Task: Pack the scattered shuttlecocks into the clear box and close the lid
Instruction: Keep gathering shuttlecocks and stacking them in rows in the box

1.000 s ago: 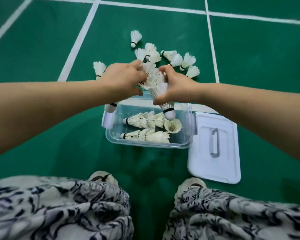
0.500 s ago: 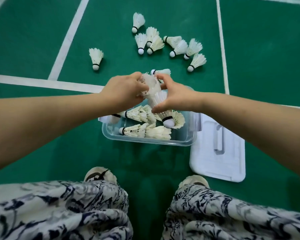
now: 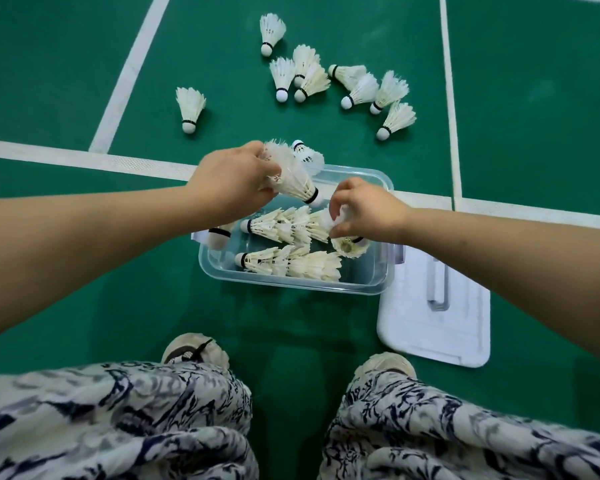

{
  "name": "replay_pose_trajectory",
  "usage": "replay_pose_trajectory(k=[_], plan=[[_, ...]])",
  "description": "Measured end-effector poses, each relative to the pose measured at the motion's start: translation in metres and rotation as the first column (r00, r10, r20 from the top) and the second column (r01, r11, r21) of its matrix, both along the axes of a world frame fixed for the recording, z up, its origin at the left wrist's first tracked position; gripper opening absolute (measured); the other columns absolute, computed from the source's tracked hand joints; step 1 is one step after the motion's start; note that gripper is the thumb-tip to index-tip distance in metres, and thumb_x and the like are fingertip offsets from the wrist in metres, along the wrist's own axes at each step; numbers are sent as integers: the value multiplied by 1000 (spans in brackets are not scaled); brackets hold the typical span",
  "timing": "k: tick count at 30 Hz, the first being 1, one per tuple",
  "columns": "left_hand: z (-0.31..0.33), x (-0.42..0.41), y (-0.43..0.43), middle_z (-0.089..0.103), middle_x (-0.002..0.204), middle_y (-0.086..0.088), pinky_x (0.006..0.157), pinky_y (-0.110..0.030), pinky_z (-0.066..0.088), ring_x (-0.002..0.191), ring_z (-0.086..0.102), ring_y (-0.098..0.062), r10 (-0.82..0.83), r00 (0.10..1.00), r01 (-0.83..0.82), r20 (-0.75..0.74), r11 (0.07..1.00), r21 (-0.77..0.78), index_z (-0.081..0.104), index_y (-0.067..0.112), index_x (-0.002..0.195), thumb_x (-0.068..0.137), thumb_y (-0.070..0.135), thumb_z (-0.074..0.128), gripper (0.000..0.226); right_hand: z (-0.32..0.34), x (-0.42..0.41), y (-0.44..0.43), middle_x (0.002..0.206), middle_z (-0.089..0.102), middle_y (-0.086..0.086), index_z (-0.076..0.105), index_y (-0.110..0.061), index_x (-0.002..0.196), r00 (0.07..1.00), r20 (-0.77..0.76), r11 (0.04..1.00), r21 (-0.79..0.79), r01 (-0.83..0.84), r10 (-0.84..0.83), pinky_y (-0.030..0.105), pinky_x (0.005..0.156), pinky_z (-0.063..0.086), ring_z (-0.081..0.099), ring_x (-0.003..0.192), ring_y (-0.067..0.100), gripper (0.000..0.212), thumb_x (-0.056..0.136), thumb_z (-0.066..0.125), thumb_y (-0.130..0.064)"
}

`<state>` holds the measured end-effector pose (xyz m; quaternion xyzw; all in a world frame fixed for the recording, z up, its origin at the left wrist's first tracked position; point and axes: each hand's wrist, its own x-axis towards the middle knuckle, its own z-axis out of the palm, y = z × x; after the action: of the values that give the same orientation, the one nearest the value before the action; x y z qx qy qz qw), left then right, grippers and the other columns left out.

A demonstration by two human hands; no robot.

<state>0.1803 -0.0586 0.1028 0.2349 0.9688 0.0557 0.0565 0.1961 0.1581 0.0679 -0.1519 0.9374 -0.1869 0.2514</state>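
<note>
Shuttlecocks (image 3: 340, 83) lie scattered on the green floor (image 3: 66, 74) far of the clear box (image 3: 383, 275), lid (image 3: 433, 323) off at its right. Left hand (image 3: 229, 183) clasps a nested stack (image 3: 293, 178) over the box; right hand (image 3: 369, 211) pinches feathers inside it.

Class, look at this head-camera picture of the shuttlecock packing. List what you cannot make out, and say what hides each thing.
1. Head view: the right hand covers whatever its fingers pinch; only a blurred white scrap shows.
2. Head view: the clear box has its far left corner hidden behind the left hand and the shuttlecock stack it holds.
3. Head view: the exact count in the nested rows is unreadable; feathers overlap.
4. Head view: the lid hides its latches, if any.
</note>
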Motion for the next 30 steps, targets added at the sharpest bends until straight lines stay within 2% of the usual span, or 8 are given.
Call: replay_pose_trajectory(k=[3,7,11,17,19,23,26,30], plan=[[-4,1,2,54,108,-11,62,-30,36,84,57,-33,-9,1000,9,10,1000,23,64,15,93,85,31,57,19,-8,0,-2,125,49,6,70,-16,87,997,29,998,0,-65,65,24,90,38,51,109,23,20,74,77,-29],[-11,1,1,54,108,-12,62,-29,35,86,56,-32,-9,1000,9,25,1000,20,63,14,94,85,30,57,20,-15,-3,-6,129,48,4,72,-16,83,996,19,996,-6,-90,90,25,93,34,42,120,23,18,72,78,-29],[-16,-1,-4,54,105,-12,61,-30,36,85,54,-31,12,999,-13,37,1000,23,63,13,92,85,31,57,20,-22,-9,-13,133,45,4,72,-13,85,995,28,995,-21,-98,98,21,87,33,45,117,23,18,73,78,-26],[-23,-5,-8,54,103,-12,65,-33,41,84,54,-31,42,997,-43,69,999,17,63,16,89,85,30,58,16,-33,-11,-29,134,40,6,68,-14,95,991,43,991,-48,-121,123,26,95,39,49,113,25,20,78,74,-22],[-25,-6,-9,53,103,-12,65,-33,41,85,55,-32,53,996,-55,74,998,18,63,16,91,85,29,57,16,-37,-9,-35,136,36,6,65,-18,107,992,39,992,-41,-116,117,33,98,43,48,116,27,30,78,73,-18],[-27,-5,-7,54,103,-12,66,-33,41,86,55,-31,68,995,-70,76,997,25,64,17,92,84,29,57,16,-42,-3,-37,146,24,4,52,-26,129,991,44,992,-25,-126,127,32,101,42,47,121,28,54,80,70,-10],[-27,-2,-7,54,103,-12,67,-33,41,86,55,-31,64,995,-67,82,997,31,64,16,91,84,28,57,15,-39,-4,-33,154,13,2,50,-33,130,992,22,992,-36,-124,125,37,107,38,36,133,28,59,79,71,-13],[-25,-2,-9,53,102,-12,66,-33,41,85,55,-32,62,995,-65,80,998,27,64,16,90,84,28,57,15,-29,-3,-23,157,6,1,54,-38,124,993,-9,993,-30,-115,115,36,112,31,25,141,26,51,77,73,-28]])
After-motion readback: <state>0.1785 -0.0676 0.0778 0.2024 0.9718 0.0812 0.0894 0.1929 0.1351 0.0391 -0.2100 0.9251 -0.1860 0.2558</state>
